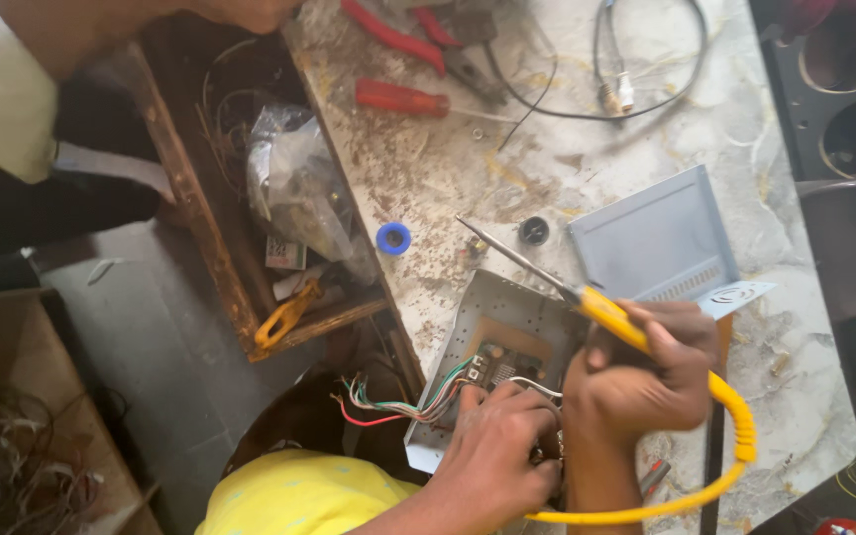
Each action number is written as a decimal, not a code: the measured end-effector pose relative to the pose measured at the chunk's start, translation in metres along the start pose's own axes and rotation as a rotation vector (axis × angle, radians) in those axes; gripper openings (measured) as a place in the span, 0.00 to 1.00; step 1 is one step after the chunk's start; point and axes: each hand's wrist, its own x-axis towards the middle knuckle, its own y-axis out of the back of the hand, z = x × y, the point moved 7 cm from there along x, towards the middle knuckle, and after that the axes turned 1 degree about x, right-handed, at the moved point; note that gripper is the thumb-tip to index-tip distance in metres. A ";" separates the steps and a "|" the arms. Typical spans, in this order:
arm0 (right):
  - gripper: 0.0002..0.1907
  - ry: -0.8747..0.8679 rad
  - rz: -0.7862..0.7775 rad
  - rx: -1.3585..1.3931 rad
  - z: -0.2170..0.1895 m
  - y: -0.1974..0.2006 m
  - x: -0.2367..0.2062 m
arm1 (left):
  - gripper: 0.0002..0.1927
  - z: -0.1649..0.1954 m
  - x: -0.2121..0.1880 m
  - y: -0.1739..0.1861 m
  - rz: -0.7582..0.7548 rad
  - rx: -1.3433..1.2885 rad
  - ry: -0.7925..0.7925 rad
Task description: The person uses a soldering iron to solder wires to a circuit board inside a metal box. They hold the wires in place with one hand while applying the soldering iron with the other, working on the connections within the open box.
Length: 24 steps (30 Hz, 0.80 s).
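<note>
Right hand grip: our right hand (646,372) is closed in a fist round the yellow handle of the soldering iron (587,302), fingers wrapped fully about it.
Iron's lie: its metal shaft slants up and to the left, the tip hanging above the marble-patterned worktop (765,149), clear of the board.
How the iron handles: we judge it light and stiff; the handle is the only safe hold, since the shaft may well be hot. The yellow cord (735,426) loops out to the right and under our wrist, and could drag on the hand.
Left hand grip: our left hand (497,446) has its fingers bent down on the circuit board (502,362) and the wires beside it; whether it pinches anything we cannot tell.
Board's place: it sits inside the open grey metal case (487,307), near the worktop's front edge.
How the board handles: thin, rigid, fragile, we think; best held by its edges.
Wires: a bundle of coloured wires (398,401) trails off the case to the left, soft and easily tugged.
Farther out: the grey lid (656,238) lies just beyond, then a blue ring (393,238), red-handled pliers (418,40) and a wooden drawer (240,287).
</note>
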 end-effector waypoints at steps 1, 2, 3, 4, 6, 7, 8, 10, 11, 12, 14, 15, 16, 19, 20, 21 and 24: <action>0.09 -0.042 0.011 0.075 -0.004 0.010 0.002 | 0.09 0.003 0.000 0.002 0.018 -0.008 -0.029; 0.11 -0.082 0.024 0.149 -0.010 0.021 0.003 | 0.08 0.005 0.000 0.004 0.032 -0.017 -0.058; 0.13 -0.124 0.041 0.218 -0.017 0.034 0.003 | 0.08 0.008 -0.002 0.005 0.041 -0.030 -0.083; 0.12 -0.147 0.126 0.202 -0.027 0.053 0.001 | 0.07 0.008 -0.002 0.004 0.041 -0.003 -0.079; 0.12 -0.164 0.263 0.179 -0.051 0.089 -0.008 | 0.06 0.007 0.000 -0.001 0.030 0.041 -0.061; 0.12 -0.138 0.281 0.177 -0.066 0.105 -0.013 | 0.06 0.006 0.000 -0.003 0.020 0.024 -0.052; 0.11 -0.106 0.296 0.172 -0.080 0.120 -0.019 | 0.05 0.005 0.001 -0.004 0.011 0.012 -0.047; 0.11 -0.046 0.302 0.160 -0.107 0.148 -0.032 | 0.05 0.003 0.004 -0.007 0.008 0.001 -0.040; 0.11 -0.026 0.304 0.150 -0.117 0.163 -0.038 | 0.05 0.003 0.004 -0.008 0.011 0.005 -0.037; 0.11 -0.011 0.305 0.141 -0.127 0.177 -0.045 | 0.05 0.003 0.005 -0.010 0.011 0.008 -0.032; 0.11 -0.007 0.299 0.126 -0.141 0.206 -0.058 | 0.04 0.003 0.006 -0.013 0.001 0.008 -0.018; 0.11 -0.015 0.289 0.124 -0.145 0.220 -0.065 | 0.04 0.002 0.008 -0.014 -0.003 0.011 -0.013; 0.11 -0.025 0.281 0.118 -0.149 0.234 -0.072 | 0.05 0.003 0.009 -0.015 -0.006 0.022 -0.016; 0.11 -0.097 0.238 0.116 -0.154 0.266 -0.098 | 0.06 0.003 0.008 -0.018 -0.017 0.045 -0.005; 0.12 -0.126 0.214 0.121 -0.153 0.272 -0.108 | 0.06 0.002 0.009 -0.019 -0.022 0.048 -0.001; 0.12 -0.157 0.188 0.133 -0.153 0.276 -0.116 | 0.06 0.001 0.009 -0.020 -0.026 0.051 0.003; 0.13 -0.253 0.091 0.173 -0.151 0.275 -0.136 | 0.06 0.002 0.010 -0.021 -0.018 0.047 -0.018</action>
